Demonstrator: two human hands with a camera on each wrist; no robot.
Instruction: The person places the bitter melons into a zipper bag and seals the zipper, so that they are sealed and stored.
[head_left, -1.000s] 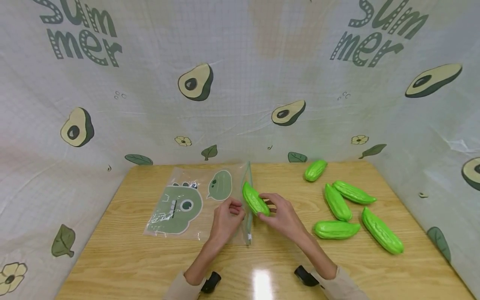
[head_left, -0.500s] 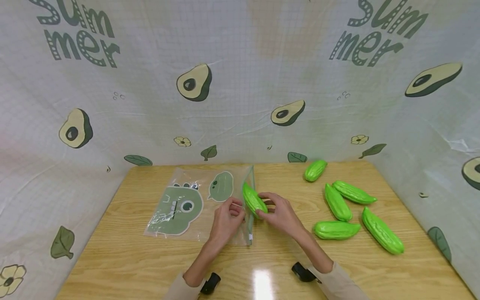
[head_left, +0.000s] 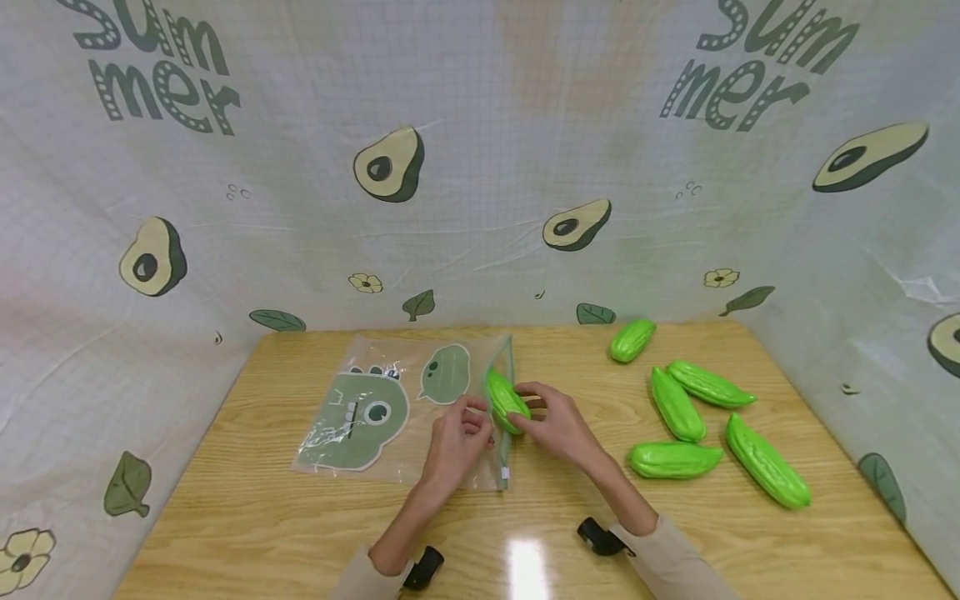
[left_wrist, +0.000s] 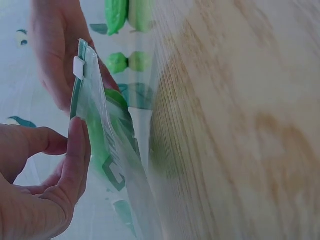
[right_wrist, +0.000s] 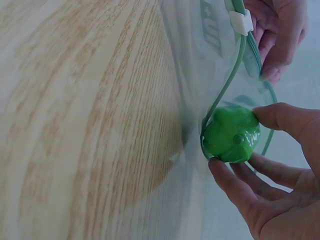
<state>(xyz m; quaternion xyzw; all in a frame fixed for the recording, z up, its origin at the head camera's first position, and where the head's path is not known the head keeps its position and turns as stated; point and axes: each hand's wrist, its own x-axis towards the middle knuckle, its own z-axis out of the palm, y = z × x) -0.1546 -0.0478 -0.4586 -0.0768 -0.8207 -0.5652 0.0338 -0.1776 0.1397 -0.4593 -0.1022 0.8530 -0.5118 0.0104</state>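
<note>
Left hand (head_left: 457,437) is pinching the edge of a clear zip bag (head_left: 414,437) between thumb and fingers; right hand (head_left: 557,423) is grasping a green gourd (head_left: 508,403), thumb on one side, fingertips on the other; that gourd is sitting partly inside the bag's mouth, its blunt end showing between the parted green zip strips (right_wrist: 242,49); white slider (head_left: 505,473) is sitting at the strips' near end; dinosaur-printed bag is stretching leftward over the wooden table (head_left: 300,533); five other gourds (head_left: 677,406) are lying rightward; avocado-printed cloth (head_left: 480,167) is hanging behind.
</note>
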